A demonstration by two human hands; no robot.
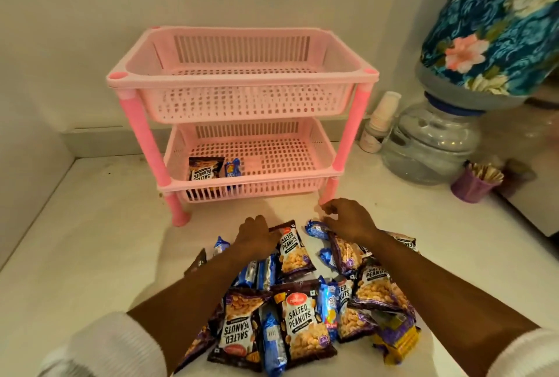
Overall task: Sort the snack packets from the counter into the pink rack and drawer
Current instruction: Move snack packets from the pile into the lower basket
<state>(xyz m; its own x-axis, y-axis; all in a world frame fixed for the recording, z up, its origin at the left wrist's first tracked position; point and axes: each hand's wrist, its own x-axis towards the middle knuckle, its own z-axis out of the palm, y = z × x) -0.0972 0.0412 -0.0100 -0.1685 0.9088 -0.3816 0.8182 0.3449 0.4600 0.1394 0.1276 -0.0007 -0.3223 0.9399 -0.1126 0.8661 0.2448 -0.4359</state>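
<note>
Before slatted pink rack (242,80), hands over glossy crinkled packets (298,316).

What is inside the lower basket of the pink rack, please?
The lower basket holds a salted peanuts packet and a blue packet at its front left. Their bottoms are partly screened by the front wall.

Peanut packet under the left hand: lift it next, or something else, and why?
Probably lift it. The left hand rests on the top edge of a salted peanuts packet, and the rack's lower basket already holds a matching peanut packet, so placing it there seems sensible.
</note>
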